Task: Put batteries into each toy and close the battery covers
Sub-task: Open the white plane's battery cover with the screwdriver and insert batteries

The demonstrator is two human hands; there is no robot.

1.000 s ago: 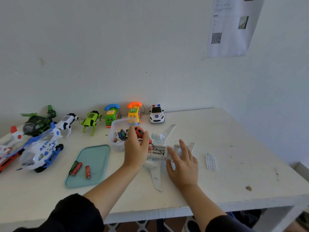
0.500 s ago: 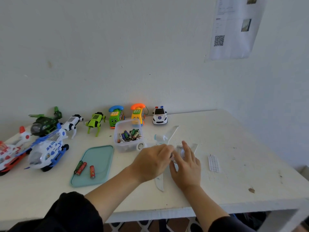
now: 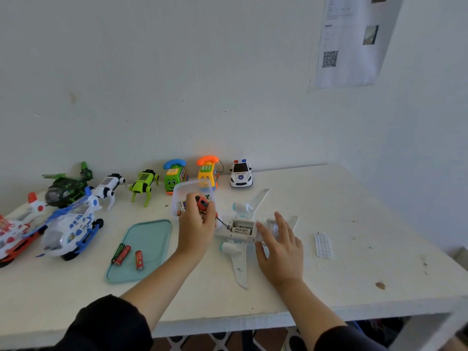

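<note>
White plastic makes up the toy airplane (image 3: 239,239), which lies belly up in the middle of the table (image 3: 354,224). Its battery slot is open, with a battery (image 3: 241,230) inside. The left hand (image 3: 196,230) is curled tight around a red screwdriver (image 3: 202,203), and the metal tip touches the left end of the slot. The right hand (image 3: 279,247) lies flat with straight fingers, pressing on the plane's tail end. Just behind the left hand sits a clear box of batteries (image 3: 193,196). Three more batteries (image 3: 128,254) lie on a teal tray (image 3: 149,236). A small white cover (image 3: 323,244) lies to the right, apart from the plane.
</note>
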